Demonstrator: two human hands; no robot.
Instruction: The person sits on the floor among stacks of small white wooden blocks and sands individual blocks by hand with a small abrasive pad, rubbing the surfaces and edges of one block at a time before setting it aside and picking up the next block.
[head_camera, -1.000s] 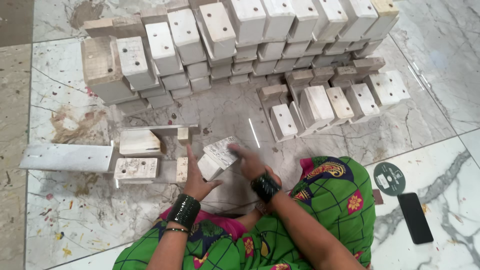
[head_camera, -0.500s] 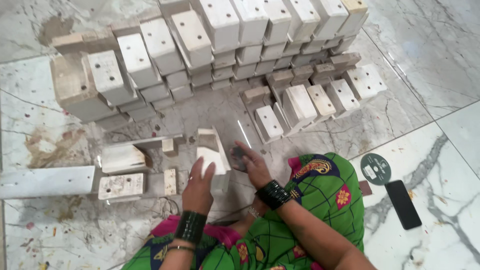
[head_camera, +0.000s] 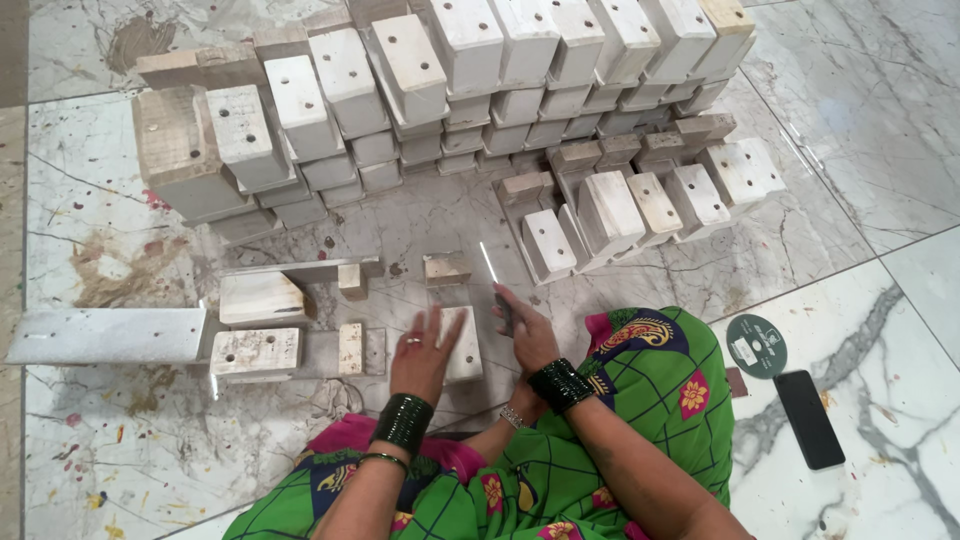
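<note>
A long bank of white-painted wooden blocks (head_camera: 470, 90), each drilled with small holes, was stacked across the marble floor (head_camera: 830, 230). Nearer, a single white block (head_camera: 463, 345) with two holes was seen lying flat on the floor before the knees. It was pressed down by the left hand (head_camera: 420, 355), fingers spread flat. The right hand (head_camera: 525, 335) was curled around a small dark tool (head_camera: 505, 312) just beside it.

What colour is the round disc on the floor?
Dark green disc, seen in the head view.
</note>
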